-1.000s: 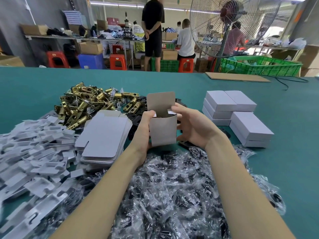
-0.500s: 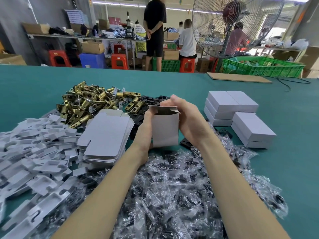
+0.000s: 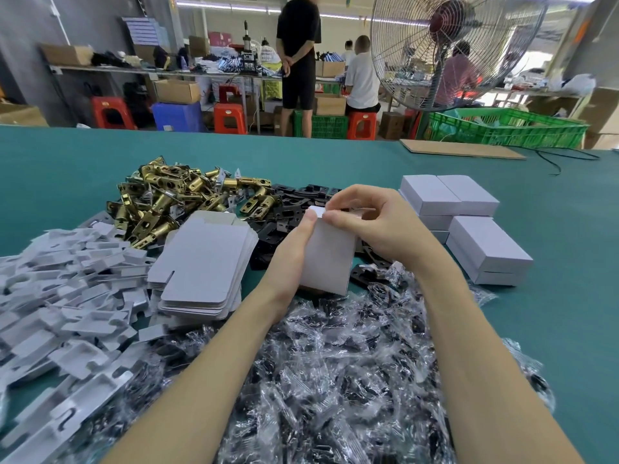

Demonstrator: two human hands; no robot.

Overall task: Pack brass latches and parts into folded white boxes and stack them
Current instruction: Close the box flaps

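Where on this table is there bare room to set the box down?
Bare green table lies right of the stacked white boxes, and also beyond the brass latches. Near the hands it is crowded: flat cartons, white inserts, bagged parts.

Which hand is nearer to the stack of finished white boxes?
Right. The right hand works at the top of the held box, just beside the stack of finished boxes. The left hand grips the held box's far side, farther away.
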